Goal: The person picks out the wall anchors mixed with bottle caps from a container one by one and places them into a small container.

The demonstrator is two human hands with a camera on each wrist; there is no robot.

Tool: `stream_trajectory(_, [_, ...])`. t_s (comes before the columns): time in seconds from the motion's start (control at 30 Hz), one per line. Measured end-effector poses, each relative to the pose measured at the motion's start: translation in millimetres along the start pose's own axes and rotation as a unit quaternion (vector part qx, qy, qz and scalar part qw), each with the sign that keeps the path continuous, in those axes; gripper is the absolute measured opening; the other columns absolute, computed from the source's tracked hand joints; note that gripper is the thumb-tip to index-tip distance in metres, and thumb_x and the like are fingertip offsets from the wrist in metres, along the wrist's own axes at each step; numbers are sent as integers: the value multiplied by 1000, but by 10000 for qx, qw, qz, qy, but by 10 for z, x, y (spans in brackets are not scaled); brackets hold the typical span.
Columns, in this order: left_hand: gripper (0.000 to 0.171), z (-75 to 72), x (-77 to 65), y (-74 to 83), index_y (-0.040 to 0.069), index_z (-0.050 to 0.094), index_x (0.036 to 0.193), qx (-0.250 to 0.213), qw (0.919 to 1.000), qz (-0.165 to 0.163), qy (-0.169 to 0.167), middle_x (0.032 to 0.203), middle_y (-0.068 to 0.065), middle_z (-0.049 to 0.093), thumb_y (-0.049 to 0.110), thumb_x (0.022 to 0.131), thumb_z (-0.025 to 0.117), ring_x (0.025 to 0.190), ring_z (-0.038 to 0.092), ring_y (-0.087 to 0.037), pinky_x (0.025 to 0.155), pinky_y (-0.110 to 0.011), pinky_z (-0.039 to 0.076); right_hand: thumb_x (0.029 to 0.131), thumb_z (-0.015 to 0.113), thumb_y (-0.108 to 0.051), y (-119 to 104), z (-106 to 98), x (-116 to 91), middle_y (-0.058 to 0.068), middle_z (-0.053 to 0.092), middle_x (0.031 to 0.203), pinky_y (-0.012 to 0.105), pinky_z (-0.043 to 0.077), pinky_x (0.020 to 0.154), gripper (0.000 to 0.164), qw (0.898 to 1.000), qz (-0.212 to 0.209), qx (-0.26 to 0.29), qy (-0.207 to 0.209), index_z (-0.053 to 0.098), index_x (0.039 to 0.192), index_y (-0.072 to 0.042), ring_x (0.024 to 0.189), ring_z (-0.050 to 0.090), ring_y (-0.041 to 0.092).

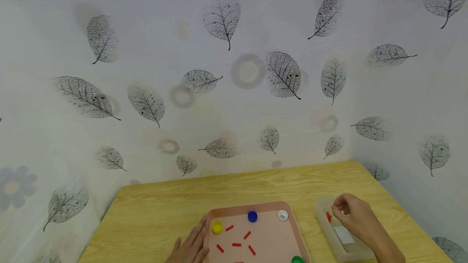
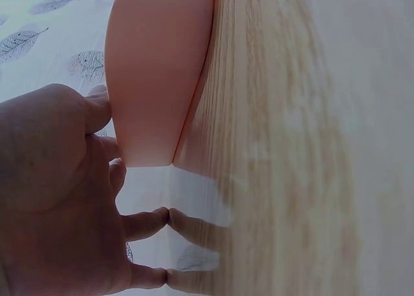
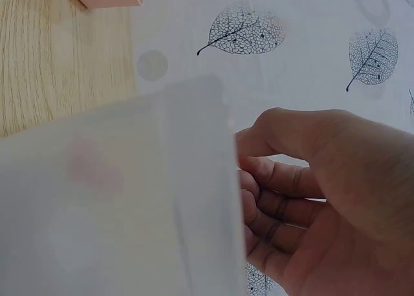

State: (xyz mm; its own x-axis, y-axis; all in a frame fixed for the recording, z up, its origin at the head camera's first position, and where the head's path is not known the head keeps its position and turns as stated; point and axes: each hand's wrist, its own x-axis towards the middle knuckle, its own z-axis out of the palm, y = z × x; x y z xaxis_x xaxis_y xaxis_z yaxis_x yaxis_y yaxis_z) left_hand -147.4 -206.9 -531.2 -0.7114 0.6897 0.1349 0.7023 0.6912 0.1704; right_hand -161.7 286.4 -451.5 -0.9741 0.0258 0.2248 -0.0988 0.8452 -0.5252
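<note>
A pink tray (image 1: pixel 256 206) holds several short red sticks (image 1: pixel 236 244) lying scattered. Round caps stand near its edges: yellow (image 1: pixel 217 227), blue (image 1: pixel 252 216), white (image 1: pixel 282 215) and green (image 1: pixel 297 259). My left hand (image 1: pixel 190 244) rests at the tray's left side, fingers extended; in the left wrist view its fingertips touch the table. Over the translucent white box (image 1: pixel 341 257) is my right hand (image 1: pixel 352 214), fingers bent, thumb and forefinger tips close together. More red sticks (image 1: pixel 329 217) lie inside the box. The box wall hides the right fingertips in the right wrist view; I cannot tell whether they hold anything.
The wooden table (image 1: pixel 164 198) runs back to a wall (image 1: pixel 234 113) covered with a leaf pattern. Inside the box lies a pale rectangular piece (image 1: pixel 344 235). The box stands to the right of the tray, with a strip of table between them.
</note>
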Motion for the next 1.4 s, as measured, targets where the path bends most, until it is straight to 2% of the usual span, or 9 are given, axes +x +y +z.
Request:
stream_trajectory(0.13, [115,-16,20,18,12,4,153,-490,9977,-384,-262,159,-5,-3,81,73,49,143,8,-32,85,-80,21,84,65,-8,-16,8,7,-5,57,75,25,46,59,4,10000,6,66,-27,62,85,-10,68,51,7])
stream_trajectory(0.23, [91,-10,118,28,21,4,154,-1021,9873,-1138,-420,159,4,-2,72,87,38,141,18,-33,87,-81,17,85,66,-9,-44,22,17,-5,57,75,25,46,60,5,9999,-12,112,-28,62,85,-11,68,51,6])
stream_trajectory(0.3, [75,4,191,26,26,5,154,-1257,9775,-1630,-456,159,9,1,64,94,31,139,23,-32,89,-81,14,85,67,-9,-72,40,27,-6,57,75,25,46,60,5,9999,-82,150,3,62,85,-11,69,51,6])
stream_trajectory(0.37, [63,17,255,20,29,6,154,-1407,9702,-1923,-445,159,10,4,56,99,23,138,27,-31,90,-80,13,86,67,-9,-107,59,38,-5,57,75,24,47,58,5,9996,-105,258,-21,62,86,-11,69,51,6])
stream_trajectory(0.67, [65,-29,282,29,29,5,153,-1559,9657,-1978,-630,159,10,2,58,99,22,140,21,-30,92,-79,10,85,67,-8,-300,164,65,-8,55,73,22,46,57,8,9975,-559,423,9,61,83,-13,63,49,2])
stream_trajectory(0.87, [64,-66,286,42,27,5,154,-1541,9675,-1898,-650,159,8,3,57,99,22,140,23,-31,90,-80,12,86,67,-11,-427,261,55,-9,55,74,23,46,59,8,9964,-604,544,-232,60,83,-14,66,48,3])
stream_trajectory(1.1, [64,-44,280,23,25,5,154,-1503,9696,-1818,-655,159,6,3,55,100,22,139,25,-32,89,-81,15,83,67,-7,-558,403,30,-10,53,76,24,46,60,12,9947,-787,613,-240,59,82,-16,68,48,3])
stream_trajectory(1.23, [64,-42,267,26,25,5,154,-1609,9672,-1863,-633,159,5,4,55,100,23,139,24,-33,90,-80,12,86,68,-13,-640,464,8,-10,52,78,25,47,62,10,9926,-881,715,-430,58,84,-16,70,48,4])
stream_trajectory(1.4, [64,-63,255,38,26,6,154,-1703,9650,-1884,-659,159,5,5,55,100,24,139,22,-34,91,-80,10,90,66,-23,-727,551,-9,-10,53,81,25,47,64,11,9870,-940,961,-882,58,89,-16,74,49,4])
